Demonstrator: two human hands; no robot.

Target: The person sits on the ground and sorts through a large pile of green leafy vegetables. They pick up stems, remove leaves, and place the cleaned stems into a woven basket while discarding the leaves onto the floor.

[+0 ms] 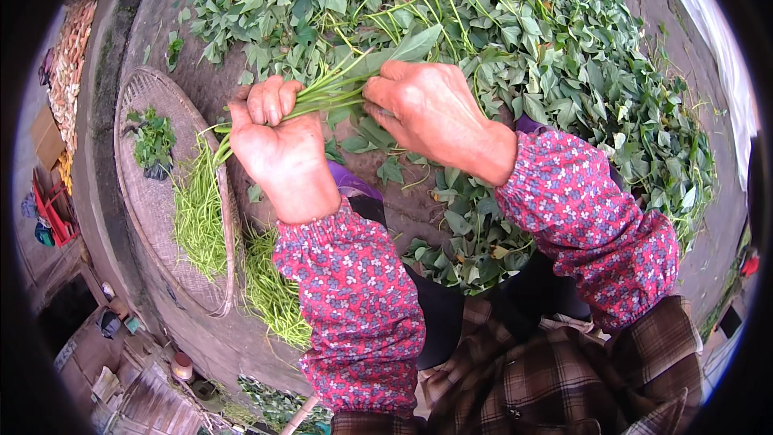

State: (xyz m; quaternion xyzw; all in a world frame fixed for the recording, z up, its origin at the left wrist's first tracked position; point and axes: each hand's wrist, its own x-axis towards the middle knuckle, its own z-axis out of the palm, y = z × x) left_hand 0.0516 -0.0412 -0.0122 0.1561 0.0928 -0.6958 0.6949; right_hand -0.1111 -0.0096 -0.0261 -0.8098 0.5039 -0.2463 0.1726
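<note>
My left hand [278, 141] is closed round a small bundle of long green leaf stems [334, 90], whose cut ends stick out past its left side. At the leafy end, my right hand [439, 117] pinches the stems, and a broad green leaf [416, 44] shows above its fingers. Both hands are raised over a wide heap of leafy green vines [523, 56]. To the left stands a shallow round woven tray [149, 201]. It holds a pile of bare stems [200, 225] and a small clump of leaves [151, 138].
More bare stems [274, 286] lie on the ground beside the tray. A raised concrete edge [101, 125] curves along the left. Beyond it are a red item [52, 209] and household clutter. White sheeting [708, 12] hangs at the far right.
</note>
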